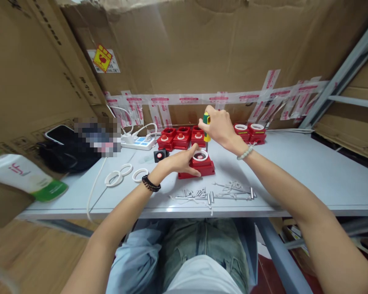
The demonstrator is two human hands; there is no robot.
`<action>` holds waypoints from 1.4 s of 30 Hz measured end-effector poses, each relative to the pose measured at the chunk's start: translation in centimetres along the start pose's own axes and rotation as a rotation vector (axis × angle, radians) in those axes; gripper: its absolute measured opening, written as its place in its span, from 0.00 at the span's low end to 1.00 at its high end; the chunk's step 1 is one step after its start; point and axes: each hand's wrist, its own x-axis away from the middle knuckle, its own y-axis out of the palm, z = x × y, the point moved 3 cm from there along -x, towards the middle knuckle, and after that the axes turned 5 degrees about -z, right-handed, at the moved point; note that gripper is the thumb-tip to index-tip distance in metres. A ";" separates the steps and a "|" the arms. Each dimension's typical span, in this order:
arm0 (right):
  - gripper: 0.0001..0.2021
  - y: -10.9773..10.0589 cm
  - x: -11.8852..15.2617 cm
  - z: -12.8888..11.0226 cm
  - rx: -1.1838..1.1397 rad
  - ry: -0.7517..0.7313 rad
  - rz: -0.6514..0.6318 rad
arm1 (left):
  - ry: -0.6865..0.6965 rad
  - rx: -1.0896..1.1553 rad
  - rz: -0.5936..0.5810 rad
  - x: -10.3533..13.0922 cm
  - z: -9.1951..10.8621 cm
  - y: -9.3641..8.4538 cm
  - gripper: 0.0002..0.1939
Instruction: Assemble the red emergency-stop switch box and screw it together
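Note:
My left hand (184, 161) grips a red plastic housing (206, 168) from its left side, thumb and fingers around it. On top of this housing sits a white ring (206, 155) around a dark round centre. A screwdriver (206, 136) with a green and yellow handle stands upright in my right hand (220, 126), its shaft pointing down at the far right corner of the housing. Whether the tip meets a screw is hidden. Screws and silvery metal pins (199, 193) lie on the table just in front of the housing.
Several red housings (180, 139) stand behind, and two with white rings (257, 132) are at right. Loose white rings (113, 179), a small black square part (161, 155) and a power strip (139, 143) lie left. A white-green bottle (24, 175) is at far left; cardboard (184, 53) walls the back.

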 end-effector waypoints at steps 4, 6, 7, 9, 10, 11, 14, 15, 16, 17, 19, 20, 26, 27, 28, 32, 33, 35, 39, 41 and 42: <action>0.06 -1.0 0.8 1.4 -0.216 -0.003 0.103 | 0.004 0.011 0.010 0.0 0.0 0.0 0.43; 0.07 -2.4 1.6 2.2 -0.339 0.007 0.258 | 0.007 0.012 0.015 0.0 0.0 0.0 0.43; 0.07 -3.1 2.1 2.5 -0.378 0.003 0.335 | 0.010 0.014 0.016 0.0 0.0 0.1 0.42; 0.09 -4.1 3.3 2.8 -0.466 0.005 0.424 | 0.015 0.023 0.018 0.0 0.1 0.1 0.40; 0.10 -4.2 4.0 2.7 -0.534 0.001 0.396 | 0.016 0.028 0.021 0.1 0.1 0.0 0.39; 0.10 -4.0 4.6 2.5 -0.612 0.001 0.343 | 0.016 0.034 0.025 0.1 0.1 0.0 0.39; 0.08 -2.8 6.6 1.2 -0.785 -0.006 0.171 | 0.042 0.062 0.033 0.1 0.2 0.0 0.38; 0.09 -2.3 7.1 0.7 -0.810 -0.005 0.149 | 0.061 0.069 0.036 0.1 0.2 0.1 0.37; 0.08 -1.8 7.6 0.3 -0.832 -0.002 0.139 | 0.075 0.071 0.039 0.1 0.1 0.1 0.37; 0.08 -1.4 8.0 -0.1 -0.844 0.002 0.140 | 0.080 0.065 0.043 0.0 0.0 0.1 0.36; 0.08 -0.7 8.6 -0.8 -0.854 0.007 0.147 | 0.057 0.024 0.050 -0.1 -0.3 0.2 0.35; 0.08 -0.4 8.9 -1.0 -0.857 0.005 0.143 | 0.035 0.000 0.050 -0.1 -0.5 0.3 0.35; 0.08 0.7 9.6 -1.7 -0.898 0.006 0.003 | 0.026 0.010 0.048 -0.2 -0.7 0.4 0.31; 0.08 0.7 9.6 -1.6 -0.890 0.008 0.008 | 0.026 0.013 0.052 -0.2 -0.7 0.4 0.31; 0.08 0.6 9.6 -1.6 -0.876 0.008 0.021 | 0.025 0.010 0.056 -0.2 -0.6 0.3 0.31; 0.08 0.3 9.5 -1.4 -0.828 -0.003 0.072 | 0.010 -0.022 0.070 -0.1 -0.6 0.3 0.32; 0.08 0.3 9.6 -1.4 -0.824 -0.002 0.066 | 0.008 -0.022 0.070 -0.1 -0.6 0.3 0.32; 0.07 0.4 9.6 -1.4 -0.825 0.004 0.038 | 0.015 -0.008 0.068 -0.1 -0.6 0.4 0.32; 0.08 0.6 9.8 -1.5 -0.839 0.004 -0.004 | 0.031 0.003 0.066 -0.1 -0.5 0.3 0.31; 0.08 0.7 9.9 -1.6 -0.842 0.003 -0.013 | 0.021 0.003 0.061 0.0 -0.4 0.3 0.31; 0.09 0.7 9.9 -1.6 -0.844 0.003 -0.017 | 0.019 0.006 0.059 0.0 -0.4 0.3 0.30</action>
